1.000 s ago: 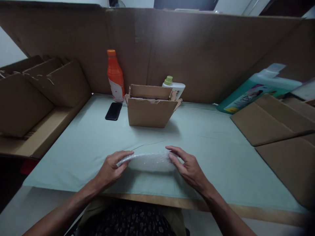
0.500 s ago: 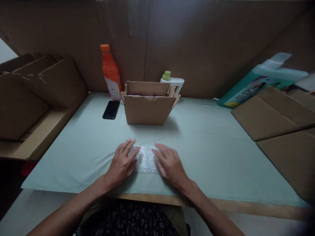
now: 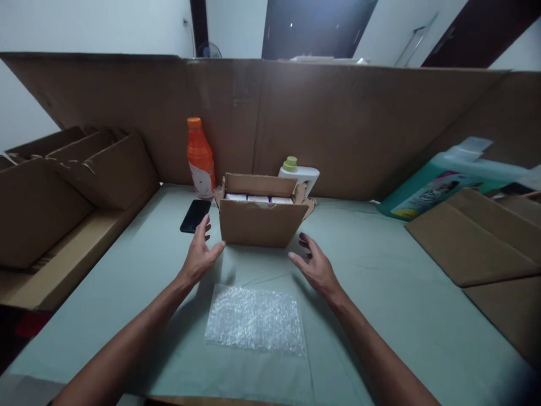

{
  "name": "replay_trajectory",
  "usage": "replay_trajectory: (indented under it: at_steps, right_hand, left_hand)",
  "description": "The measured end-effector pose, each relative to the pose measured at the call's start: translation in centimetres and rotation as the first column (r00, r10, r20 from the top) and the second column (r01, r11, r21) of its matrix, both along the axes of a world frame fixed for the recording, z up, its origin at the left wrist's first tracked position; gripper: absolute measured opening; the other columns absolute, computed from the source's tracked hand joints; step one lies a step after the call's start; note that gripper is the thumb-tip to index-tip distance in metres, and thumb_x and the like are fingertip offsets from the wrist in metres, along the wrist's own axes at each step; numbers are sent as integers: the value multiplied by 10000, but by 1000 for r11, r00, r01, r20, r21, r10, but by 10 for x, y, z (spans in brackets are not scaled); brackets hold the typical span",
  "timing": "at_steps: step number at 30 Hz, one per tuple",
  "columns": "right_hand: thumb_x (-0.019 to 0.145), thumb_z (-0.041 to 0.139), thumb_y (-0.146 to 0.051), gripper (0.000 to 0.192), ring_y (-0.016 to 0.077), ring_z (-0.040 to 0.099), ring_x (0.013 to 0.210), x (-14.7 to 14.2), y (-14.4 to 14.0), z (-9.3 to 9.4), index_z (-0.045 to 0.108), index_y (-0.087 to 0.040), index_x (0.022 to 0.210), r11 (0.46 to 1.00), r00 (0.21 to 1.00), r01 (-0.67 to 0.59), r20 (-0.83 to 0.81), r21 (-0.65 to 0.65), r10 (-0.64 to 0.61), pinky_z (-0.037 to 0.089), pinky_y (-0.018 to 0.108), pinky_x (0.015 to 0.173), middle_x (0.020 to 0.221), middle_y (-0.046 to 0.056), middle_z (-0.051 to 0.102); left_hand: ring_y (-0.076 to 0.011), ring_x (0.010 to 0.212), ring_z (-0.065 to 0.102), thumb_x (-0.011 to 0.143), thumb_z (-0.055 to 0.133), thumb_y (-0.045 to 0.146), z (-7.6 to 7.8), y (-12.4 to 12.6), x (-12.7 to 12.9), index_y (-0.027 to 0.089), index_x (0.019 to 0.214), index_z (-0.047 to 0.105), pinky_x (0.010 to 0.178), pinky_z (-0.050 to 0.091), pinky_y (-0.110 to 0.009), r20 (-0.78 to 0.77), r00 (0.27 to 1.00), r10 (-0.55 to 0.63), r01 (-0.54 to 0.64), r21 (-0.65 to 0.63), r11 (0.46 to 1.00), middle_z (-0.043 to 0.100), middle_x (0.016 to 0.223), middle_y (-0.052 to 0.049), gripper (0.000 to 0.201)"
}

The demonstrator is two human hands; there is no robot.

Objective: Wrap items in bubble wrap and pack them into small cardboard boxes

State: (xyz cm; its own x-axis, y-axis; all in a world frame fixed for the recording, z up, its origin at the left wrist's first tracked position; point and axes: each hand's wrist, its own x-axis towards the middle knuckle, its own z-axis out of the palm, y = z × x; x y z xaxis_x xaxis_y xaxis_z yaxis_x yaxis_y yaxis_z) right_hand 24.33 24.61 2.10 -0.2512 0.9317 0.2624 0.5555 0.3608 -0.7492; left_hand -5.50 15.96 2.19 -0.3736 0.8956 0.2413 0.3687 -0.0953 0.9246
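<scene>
A small open cardboard box (image 3: pixel 261 225) stands in the middle of the covered table. White packets with purple edges (image 3: pixel 258 198) show inside it, lined up below its rim. My left hand (image 3: pixel 200 252) is at the box's left front corner, fingers apart and holding nothing. At the right front corner is my right hand (image 3: pixel 315 264), also open, its thumb and fingers spread. Whether either hand touches the cardboard is hard to tell. Between my forearms a sheet of bubble wrap (image 3: pixel 256 320) lies flat on the cloth.
A black phone (image 3: pixel 195 216) lies left of the box. Behind stand an orange bottle (image 3: pixel 200 160) and a white bottle with a green cap (image 3: pixel 299 173). A green jug (image 3: pixel 443 179) leans at right, by cardboard flaps (image 3: pixel 482 242). Cardboard boxes (image 3: pixel 114 175) are at left.
Both hands have left the bubble wrap and moved forward and apart to the box's sides. The bubble wrap now lies uncovered. The view has tilted up, showing the room behind the cardboard wall.
</scene>
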Motion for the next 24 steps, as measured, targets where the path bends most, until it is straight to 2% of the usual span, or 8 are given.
replay_trajectory:
  at_steps: [3, 5, 7, 9, 13, 19, 22, 24]
  right_hand:
    - [754, 634, -421, 612, 327, 668, 1077, -29, 38, 2, 560, -111, 1276, 996, 999, 38, -32, -82, -40, 554, 429, 822, 1235, 207, 686]
    - [763, 602, -429, 531, 293, 703, 895, -35, 40, 3, 592, -111, 1188, 996, 999, 38, -26, -82, -40, 558, 398, 743, 1087, 176, 732]
    - [776, 583, -464, 487, 266, 694, 725, -29, 22, 1, 614, -116, 1116, 994, 998, 53, -10, -92, -55, 550, 382, 653, 946, 147, 747]
    - [784, 586, -494, 449, 270, 692, 678, -13, -9, -4, 639, -132, 1043, 993, 998, 64, 19, -97, -62, 550, 382, 623, 872, 131, 749]
    - [819, 572, -491, 373, 319, 729, 864, 14, -64, -8, 690, -177, 983, 995, 997, 55, 56, -84, -51, 586, 399, 713, 949, 132, 767]
    - [886, 539, -486, 378, 278, 717, 787, 23, -63, -2, 658, -175, 1064, 990, 997, 28, 69, -135, -19, 584, 381, 680, 905, 108, 759]
    - [900, 541, -494, 441, 326, 705, 976, 39, -65, -18, 647, -182, 1193, 999, 985, 28, 173, -35, -22, 582, 443, 756, 1124, 156, 736]
    - [900, 552, -519, 460, 377, 651, 1128, 46, -78, -33, 668, -181, 1190, 997, 958, 13, 284, 80, -35, 551, 530, 864, 1262, 186, 684]
  left_hand:
    - [-316, 1361, 490, 760, 638, 241, 1, 49, 5, 176, 1501, 311, 1068, 464, -492, 127, 990, -68, 70, -18, 997, 456, 1521, -185, 812]
    - [-277, 1307, 542, 744, 614, 223, 0, 57, 11, 152, 1451, 369, 1065, 476, -430, 129, 986, -103, 104, 3, 995, 563, 1417, -154, 751]
    - [-256, 1247, 586, 748, 602, 236, -4, 43, 15, 145, 1412, 404, 1041, 497, -393, 136, 984, -116, 115, 12, 993, 608, 1351, -133, 699]
    - [-254, 1174, 630, 772, 599, 267, -12, 12, 19, 148, 1373, 436, 976, 537, -377, 139, 982, -129, 131, -7, 991, 632, 1301, -128, 634]
    - [-273, 1141, 645, 836, 581, 303, -27, -50, 30, 173, 1244, 528, 934, 552, -381, 66, 989, -134, 140, -87, 986, 665, 1201, -119, 431]
    - [-293, 1146, 637, 861, 569, 320, -25, -59, 23, 189, 1360, 440, 925, 552, -440, -52, 992, -112, 104, -139, 985, 621, 1274, -144, 532]
    - [-333, 1204, 582, 874, 575, 361, -30, -72, 3, 181, 1413, 432, 981, 513, -533, -274, 961, -34, -8, -152, 988, 590, 1323, -173, 586]
    - [-362, 1206, 554, 870, 599, 405, -38, -88, -5, 178, 1345, 535, 1006, 479, -594, -462, 886, -34, -55, -177, 983, 599, 1295, -176, 530]
